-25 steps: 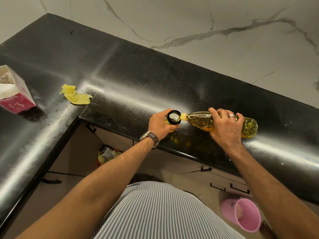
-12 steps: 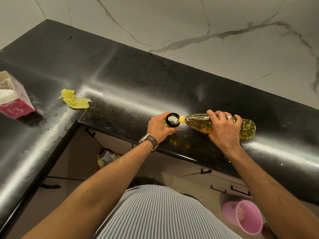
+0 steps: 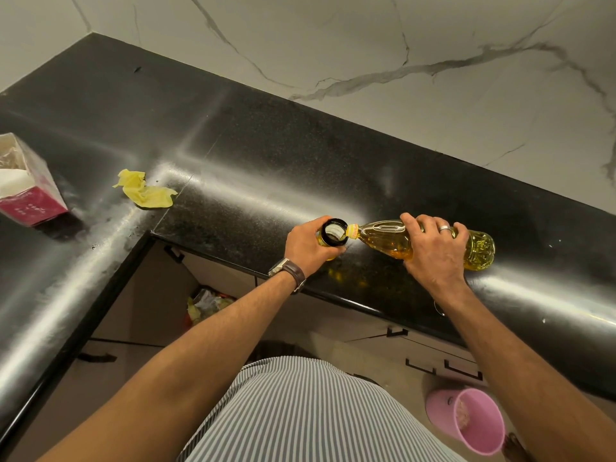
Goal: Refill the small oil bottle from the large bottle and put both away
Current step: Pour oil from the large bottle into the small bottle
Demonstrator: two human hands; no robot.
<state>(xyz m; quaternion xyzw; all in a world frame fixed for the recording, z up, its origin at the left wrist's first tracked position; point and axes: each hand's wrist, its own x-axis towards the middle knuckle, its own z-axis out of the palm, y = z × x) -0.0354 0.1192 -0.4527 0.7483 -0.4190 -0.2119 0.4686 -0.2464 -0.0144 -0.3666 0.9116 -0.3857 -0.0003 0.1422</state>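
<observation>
**Large bottle tipped to the small bottle's mouth at the worktop edge**

The small oil bottle [image 3: 333,232] stands upright on the black worktop [image 3: 266,155], close to its front edge, with its dark-rimmed mouth open and facing up. The left hand [image 3: 308,246] is wrapped around its body from the near side, holding it steady. Just to the right of the small oil bottle, the large bottle [image 3: 480,250] lies almost level above the worktop, its yellow neck touching the small bottle's rim. The right hand [image 3: 433,248] grips the large bottle around its middle from above, fingers curled over the far side; yellow oil fills much of it.

Well to the left of the small oil bottle, a crumpled yellow wrapper [image 3: 146,193] lies on the worktop near the inner corner, and farther left still sits an open pink and white carton [image 3: 28,191]. Nothing lies between these and the bottles. Behind the small oil bottle the worktop runs back to a white marble wall [image 3: 366,45]. Below and to the right of it, on the floor, stands a pink bucket [image 3: 466,425]; below and to the left, a bin of rubbish [image 3: 208,303] shows under the worktop.
</observation>
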